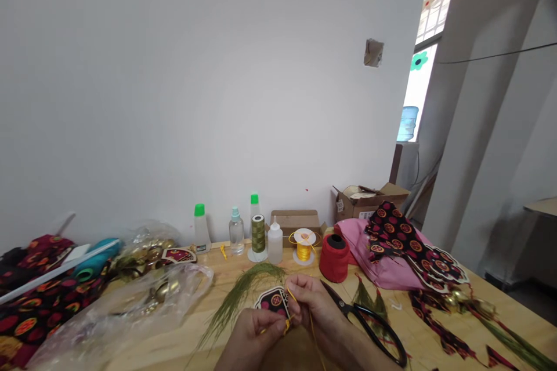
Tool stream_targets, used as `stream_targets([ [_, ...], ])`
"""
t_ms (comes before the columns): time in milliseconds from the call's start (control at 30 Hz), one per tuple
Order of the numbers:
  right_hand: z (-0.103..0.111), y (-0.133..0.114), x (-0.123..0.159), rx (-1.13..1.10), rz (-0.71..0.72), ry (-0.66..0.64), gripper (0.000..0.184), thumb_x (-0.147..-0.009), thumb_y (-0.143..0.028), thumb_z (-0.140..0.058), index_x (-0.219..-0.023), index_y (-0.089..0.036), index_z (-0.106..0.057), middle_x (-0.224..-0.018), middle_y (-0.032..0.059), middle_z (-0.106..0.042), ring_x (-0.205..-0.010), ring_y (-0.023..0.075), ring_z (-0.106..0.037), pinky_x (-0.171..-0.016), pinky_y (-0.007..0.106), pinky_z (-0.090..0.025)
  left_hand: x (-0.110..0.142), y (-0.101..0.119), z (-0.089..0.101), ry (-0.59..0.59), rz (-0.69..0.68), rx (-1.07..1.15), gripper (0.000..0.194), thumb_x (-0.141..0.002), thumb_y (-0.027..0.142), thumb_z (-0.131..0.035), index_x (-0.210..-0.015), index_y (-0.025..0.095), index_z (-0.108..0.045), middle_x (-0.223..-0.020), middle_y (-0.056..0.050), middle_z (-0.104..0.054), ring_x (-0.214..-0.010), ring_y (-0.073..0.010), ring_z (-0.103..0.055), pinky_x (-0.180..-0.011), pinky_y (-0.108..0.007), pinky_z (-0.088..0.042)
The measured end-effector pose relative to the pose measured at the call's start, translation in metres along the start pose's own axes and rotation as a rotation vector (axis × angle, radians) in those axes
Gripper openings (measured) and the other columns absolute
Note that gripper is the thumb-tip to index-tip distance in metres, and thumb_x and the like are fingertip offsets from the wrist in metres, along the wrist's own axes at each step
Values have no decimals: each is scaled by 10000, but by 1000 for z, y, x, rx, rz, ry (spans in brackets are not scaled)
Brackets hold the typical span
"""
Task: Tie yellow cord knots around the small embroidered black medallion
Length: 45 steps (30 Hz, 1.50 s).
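Observation:
My left hand (255,333) and my right hand (314,307) meet low in the middle of the head view, over a wooden table (191,336). Both pinch a small black patterned fabric ornament (273,301) and a yellow cord (300,316) that loops between the fingers. The fingers of both hands are closed. A bundle of green threads (237,298) fans out just left of the ornament. Black scissors (369,322) lie right beside my right hand.
Behind the hands stand a red thread cone (334,258), a yellow cord spool (304,246), an olive thread spool (258,235) and several plastic bottles (237,232). Patterned fabric (39,301) and plastic bags (130,307) lie left; pink cloth (361,249) with patterned pieces (409,243) right. Cardboard boxes (365,200) sit at the wall.

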State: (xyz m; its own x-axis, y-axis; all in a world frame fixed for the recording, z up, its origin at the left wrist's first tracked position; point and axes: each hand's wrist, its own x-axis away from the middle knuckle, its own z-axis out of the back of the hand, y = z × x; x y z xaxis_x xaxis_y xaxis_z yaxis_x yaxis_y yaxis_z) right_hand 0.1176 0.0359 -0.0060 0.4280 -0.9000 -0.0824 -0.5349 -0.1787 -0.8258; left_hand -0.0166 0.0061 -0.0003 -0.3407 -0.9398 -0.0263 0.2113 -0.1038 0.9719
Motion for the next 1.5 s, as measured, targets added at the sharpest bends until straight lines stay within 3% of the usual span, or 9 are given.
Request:
stream_targets([
  [133,-2,-1,2,-110,22,-9,215,-629,-298,-614,-592,-127,-489,-361,-81,-381,-313,19,-290,-341,153,-212,1,1,-1,-15,-8,-2,412,-623,483,-505,-477,122,-641,-386,46,-390,-447,-85,-298,-448,-187,-234],
  [267,-1,0,0,-119,48,24,246,-600,-328,-636,-583,-129,-493,-351,-79,-388,-305,19,-302,-336,152,-221,1,1,0,47,3,4,371,-613,461,-531,-519,125,-658,-397,40,-452,-460,-97,-358,-460,-185,-276],
  [400,1,2,-3,-65,52,75,258,-604,-343,-635,-610,-123,-501,-373,-56,-463,-286,27,-359,-321,148,-254,1,-2,2,0,-40,65,280,-648,390,-534,-711,166,-690,-613,-4,-640,-648,-164,-516,-630,-218,-383],
  [533,1,2,-3,-82,16,105,271,-601,-352,-639,-631,-128,-489,-409,-49,-499,-303,30,-409,-339,140,-306,1,0,2,-69,-71,114,280,-658,356,-540,-847,192,-664,-783,-27,-669,-808,-203,-530,-754,-262,-376],
  [800,0,5,-3,-63,-13,130,277,-585,-357,-642,-625,-123,-498,-403,-49,-494,-291,32,-396,-313,141,-296,3,9,-1,-23,11,96,273,-603,384,-582,-586,135,-691,-512,3,-583,-547,-126,-459,-538,-194,-350],
  [1000,1,6,-3,25,47,257,262,-578,-330,-631,-514,-123,-485,-344,-67,-436,-251,14,-295,-265,141,-195,-2,-5,-5,-5,95,125,311,-531,441,-611,-510,138,-676,-408,25,-493,-453,-96,-379,-464,-183,-299],
  [1233,3,2,-4,90,50,249,299,-601,-348,-608,-460,-121,-476,-333,-60,-431,-268,16,-319,-298,143,-214,-2,-8,-1,-4,88,200,341,-534,443,-617,-632,126,-693,-508,-2,-577,-506,-103,-424,-517,-190,-334],
  [1500,-2,1,-1,147,95,281,287,-606,-338,-602,-465,-124,-472,-325,-75,-406,-240,-4,-210,-269,147,-129,-5,-13,-4,6,89,198,291,-532,400,-631,-518,113,-678,-399,33,-481,-446,-77,-352,-453,-174,-268],
])
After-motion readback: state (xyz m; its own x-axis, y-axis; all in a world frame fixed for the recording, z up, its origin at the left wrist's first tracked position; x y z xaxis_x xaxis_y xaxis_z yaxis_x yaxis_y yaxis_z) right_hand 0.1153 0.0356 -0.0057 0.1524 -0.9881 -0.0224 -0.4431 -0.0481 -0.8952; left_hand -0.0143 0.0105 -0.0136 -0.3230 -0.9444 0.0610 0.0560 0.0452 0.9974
